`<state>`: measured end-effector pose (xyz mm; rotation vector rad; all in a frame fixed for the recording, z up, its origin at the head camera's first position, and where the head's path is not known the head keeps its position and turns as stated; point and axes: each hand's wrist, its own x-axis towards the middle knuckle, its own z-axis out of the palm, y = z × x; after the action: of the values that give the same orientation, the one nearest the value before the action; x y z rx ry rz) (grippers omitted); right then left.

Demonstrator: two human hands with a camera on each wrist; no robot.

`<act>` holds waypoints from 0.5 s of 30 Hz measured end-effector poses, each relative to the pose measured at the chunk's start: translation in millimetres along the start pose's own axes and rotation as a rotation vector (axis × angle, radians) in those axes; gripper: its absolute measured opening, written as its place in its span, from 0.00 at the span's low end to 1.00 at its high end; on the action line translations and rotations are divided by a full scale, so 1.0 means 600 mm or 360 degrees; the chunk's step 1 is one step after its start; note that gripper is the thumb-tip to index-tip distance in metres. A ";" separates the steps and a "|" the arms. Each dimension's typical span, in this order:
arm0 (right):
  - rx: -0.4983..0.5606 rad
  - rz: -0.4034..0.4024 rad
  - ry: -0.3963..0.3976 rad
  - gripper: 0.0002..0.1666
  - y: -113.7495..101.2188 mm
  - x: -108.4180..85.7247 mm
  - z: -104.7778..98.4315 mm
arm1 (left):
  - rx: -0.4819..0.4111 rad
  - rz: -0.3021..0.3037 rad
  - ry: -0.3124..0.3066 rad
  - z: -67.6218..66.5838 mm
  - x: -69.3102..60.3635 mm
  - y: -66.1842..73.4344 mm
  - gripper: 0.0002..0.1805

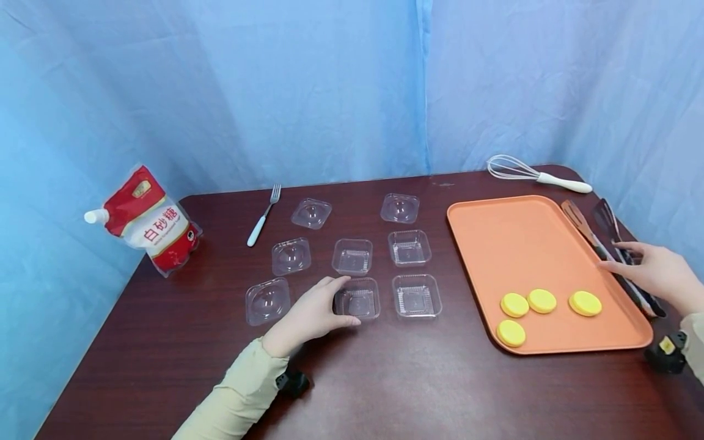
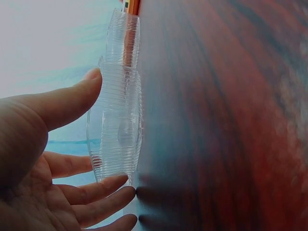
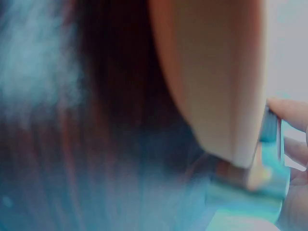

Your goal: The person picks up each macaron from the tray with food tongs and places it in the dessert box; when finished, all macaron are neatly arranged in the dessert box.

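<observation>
My left hand [image 1: 308, 311] spreads its thumb and fingers around the near clear plastic box [image 1: 359, 300]; the thumb is at the front edge, the fingertips behind. In the left wrist view the box [image 2: 115, 120] stands between thumb and fingers; a firm hold is not evident. My right hand [image 1: 654, 272] reaches over the dark handles at the tray's right edge, thumb and fingers apart. Beside it lie a brown slotted utensil [image 1: 576, 219] and a black utensil [image 1: 607, 220]. The right wrist view is blurred, with fingers [image 3: 288, 113] at its right edge.
More clear boxes [image 1: 417, 296] stand at the middle, with domed clear lids [image 1: 267, 301] to the left and behind. An orange tray [image 1: 508, 244] carries several yellow discs [image 1: 541, 300]. Around these are a whisk [image 1: 561, 182], a fork [image 1: 257, 229] and a red-and-white sugar pouch [image 1: 148, 220].
</observation>
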<state>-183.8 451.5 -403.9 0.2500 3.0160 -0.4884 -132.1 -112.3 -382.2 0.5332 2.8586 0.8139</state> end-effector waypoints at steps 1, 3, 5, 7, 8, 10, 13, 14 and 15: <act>0.0004 0.0009 0.0019 0.48 0.002 0.000 0.001 | 0.0000 0.0002 -0.0001 0.000 0.000 0.000 0.43; 0.0014 0.0041 0.0049 0.44 0.003 -0.003 0.000 | -0.0002 0.0006 -0.0003 0.001 0.001 -0.001 0.43; 0.0025 0.0059 0.0092 0.40 0.000 -0.007 -0.001 | -0.0004 0.0006 -0.0005 0.001 0.001 -0.001 0.44; 0.0039 0.0047 0.0145 0.38 -0.003 -0.011 -0.004 | -0.0003 0.0002 -0.0007 0.001 0.001 -0.002 0.44; 0.0057 0.0050 0.0158 0.38 -0.007 -0.013 -0.006 | -0.0003 -0.0001 -0.0007 0.001 0.001 -0.002 0.44; 0.0092 0.0054 0.0183 0.38 -0.014 -0.018 -0.009 | -0.0002 -0.0007 -0.0008 0.001 0.000 -0.002 0.44; 0.0146 0.0056 0.0218 0.37 -0.025 -0.023 -0.016 | -0.0003 -0.0013 -0.0011 0.001 0.000 -0.002 0.44; 0.0163 0.0065 0.0224 0.37 -0.028 -0.025 -0.018 | -0.0005 -0.0013 -0.0012 0.001 0.000 -0.002 0.44; 0.0188 0.0071 0.0227 0.36 -0.031 -0.026 -0.020 | -0.0007 -0.0014 -0.0013 0.001 0.000 -0.002 0.44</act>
<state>-172.3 435.8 -385.3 0.3745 3.1141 -0.6736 -132.1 -113.0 -383.1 0.5223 2.8488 0.8142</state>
